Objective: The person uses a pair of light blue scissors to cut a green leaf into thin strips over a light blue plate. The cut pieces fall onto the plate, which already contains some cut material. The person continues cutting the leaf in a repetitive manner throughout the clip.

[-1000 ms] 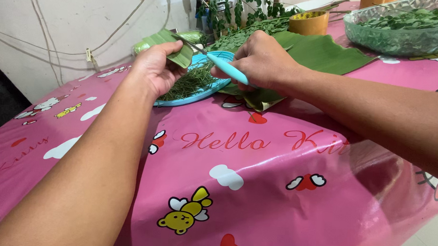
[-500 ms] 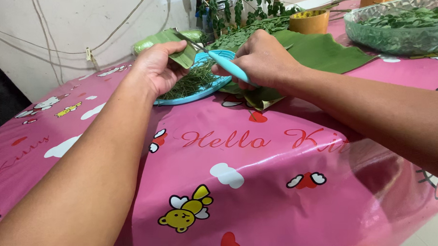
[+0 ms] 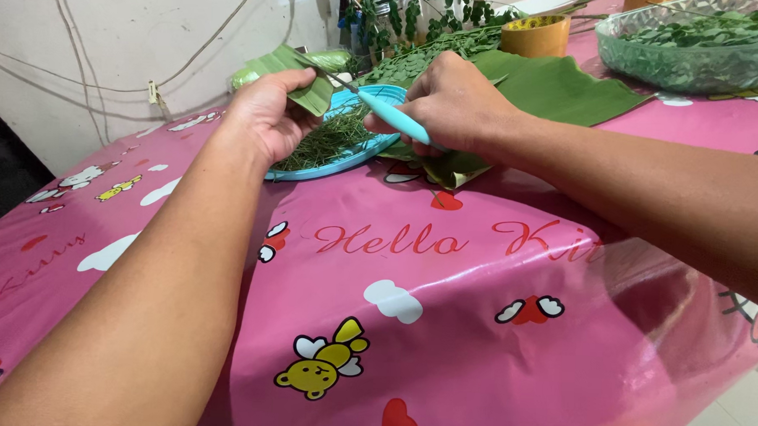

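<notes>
While the left hand [image 3: 269, 117] pinched a folded banana leaf strip [image 3: 304, 78] over the blue plate [image 3: 347, 157] of shreds, the right hand [image 3: 454, 102] gripped the blue-handled scissors [image 3: 387, 114], blades meeting the leaf; thin, even snips would suit, thumb kept back.

One head-worn view, looking down and forward over a table corner.

The camera sits above the near rounded corner of the table [image 3: 442, 324], close enough that both forearms run in from the bottom edge. It faces toward the far edge, where the left hand [image 3: 269, 117] and right hand [image 3: 454, 102] meet in the upper middle. The wall [image 3: 108, 44] fills the upper left beyond the left edge.
</notes>
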